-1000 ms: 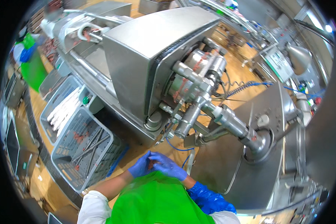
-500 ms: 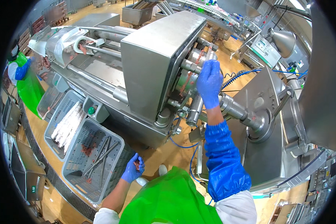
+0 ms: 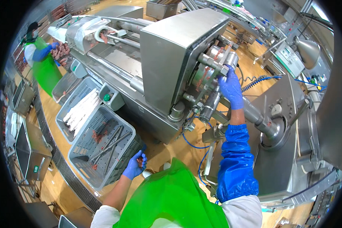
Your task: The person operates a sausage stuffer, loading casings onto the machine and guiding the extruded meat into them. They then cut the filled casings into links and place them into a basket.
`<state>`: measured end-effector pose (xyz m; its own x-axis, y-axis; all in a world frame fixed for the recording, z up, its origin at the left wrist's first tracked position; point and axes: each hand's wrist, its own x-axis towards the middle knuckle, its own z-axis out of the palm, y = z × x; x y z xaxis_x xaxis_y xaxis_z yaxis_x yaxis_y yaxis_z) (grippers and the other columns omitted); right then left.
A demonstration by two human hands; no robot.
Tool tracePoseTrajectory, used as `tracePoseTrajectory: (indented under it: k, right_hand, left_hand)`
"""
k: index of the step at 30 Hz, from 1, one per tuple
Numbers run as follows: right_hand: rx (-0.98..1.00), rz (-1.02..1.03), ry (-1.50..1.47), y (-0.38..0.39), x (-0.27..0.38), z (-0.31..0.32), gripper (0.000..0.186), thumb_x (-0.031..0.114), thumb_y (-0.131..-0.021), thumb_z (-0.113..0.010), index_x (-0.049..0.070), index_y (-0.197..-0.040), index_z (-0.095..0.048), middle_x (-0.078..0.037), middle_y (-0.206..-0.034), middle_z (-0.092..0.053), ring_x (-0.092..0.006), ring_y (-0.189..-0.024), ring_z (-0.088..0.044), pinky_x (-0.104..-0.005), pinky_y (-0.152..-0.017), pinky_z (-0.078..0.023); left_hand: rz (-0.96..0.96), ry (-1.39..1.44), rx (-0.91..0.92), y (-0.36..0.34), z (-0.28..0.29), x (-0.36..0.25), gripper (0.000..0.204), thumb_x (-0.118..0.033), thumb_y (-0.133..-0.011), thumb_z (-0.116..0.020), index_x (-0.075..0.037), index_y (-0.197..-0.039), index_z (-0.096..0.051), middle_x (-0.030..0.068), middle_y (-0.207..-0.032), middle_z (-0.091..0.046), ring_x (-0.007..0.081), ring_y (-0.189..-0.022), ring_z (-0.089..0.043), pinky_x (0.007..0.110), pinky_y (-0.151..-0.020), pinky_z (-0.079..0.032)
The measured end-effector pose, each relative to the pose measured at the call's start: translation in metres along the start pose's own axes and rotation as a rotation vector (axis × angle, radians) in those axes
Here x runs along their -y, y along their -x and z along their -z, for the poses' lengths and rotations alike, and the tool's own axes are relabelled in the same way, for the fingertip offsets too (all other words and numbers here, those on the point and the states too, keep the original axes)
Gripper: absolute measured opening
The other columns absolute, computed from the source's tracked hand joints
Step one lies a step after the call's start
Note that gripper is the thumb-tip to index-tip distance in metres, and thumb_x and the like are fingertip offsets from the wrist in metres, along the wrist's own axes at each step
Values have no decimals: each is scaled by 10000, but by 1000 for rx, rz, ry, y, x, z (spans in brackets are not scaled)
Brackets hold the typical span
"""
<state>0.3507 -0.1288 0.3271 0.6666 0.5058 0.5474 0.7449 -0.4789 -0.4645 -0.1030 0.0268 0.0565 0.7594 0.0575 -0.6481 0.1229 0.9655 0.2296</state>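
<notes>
The work in hand appears to be at the outlet end of the steel machine [image 3: 167, 45], where the person's right hand [image 3: 231, 89] rests on the pipe fitting [image 3: 208, 110] beyond the housing's right edge. Its fingers are bent over the metal, but whether that grip is fully closed cannot be told. The left hand [image 3: 133, 167] hangs low with its fingers curled around a reddish meat scrap [image 3: 140, 161], just beside the near right corner of the grey crate [image 3: 81, 150], which holds loose rods [image 3: 110, 146]. Any move of the right hand would likely call for lifting it clear of the crossing pipes without snagging the sleeve; the left would need only to keep its light hold. Room is tight on the right, between the fittings and the cabinet [image 3: 271, 152]. Bare floor [image 3: 159, 150] opens between the crate's right rim and the machine's near lower edge, though a blue hose [image 3: 200, 171] crosses it further right.
</notes>
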Motion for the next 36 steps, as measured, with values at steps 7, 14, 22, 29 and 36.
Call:
tracePoseTrajectory:
  k: [7,14,22,29,36]
  right_hand:
    - [36,197,313,-36,-62,-52,300,348,-679,-711,83,-821,-720,-175,-804,-689,-376,-755,-670,-446,-689,-547]
    - [199,94,479,-43,-20,-36,308,363,-728,-672,122,-912,-726,-155,-878,-706,-346,-831,-687,-433,-727,-553]
    - [48,218,667,-32,-62,-55,335,426,-808,-630,121,-907,-729,-160,-820,-706,-353,-750,-686,-450,-649,-539]
    - [71,326,285,-2,-47,-44,290,161,-794,-619,-15,-1023,-637,-259,-988,-644,-410,-894,-626,-487,-767,-501]
    - [99,135,-635,244,184,-125,178,187,-965,-554,35,-1047,-599,-34,-892,-542,-121,-745,-513,-289,-606,-447]
  left_hand:
    - [-106,-72,-188,30,50,21,333,-416,-978,-498,-150,-803,-592,-2,-659,-577,118,-532,-513,245,-444,-404]
    - [-27,-7,-234,39,32,51,341,-409,-978,-511,-124,-807,-588,17,-679,-598,122,-526,-532,238,-440,-438]
    - [-117,4,-198,41,24,76,356,-390,-1000,-478,-107,-812,-587,13,-666,-606,116,-516,-558,238,-434,-461]
    - [-270,68,-185,77,41,72,355,-432,-991,-477,-130,-838,-585,-13,-703,-576,88,-549,-518,212,-445,-409]
    - [-848,164,-208,183,95,30,358,-432,-984,-481,-104,-929,-612,19,-823,-615,118,-677,-571,258,-605,-476]
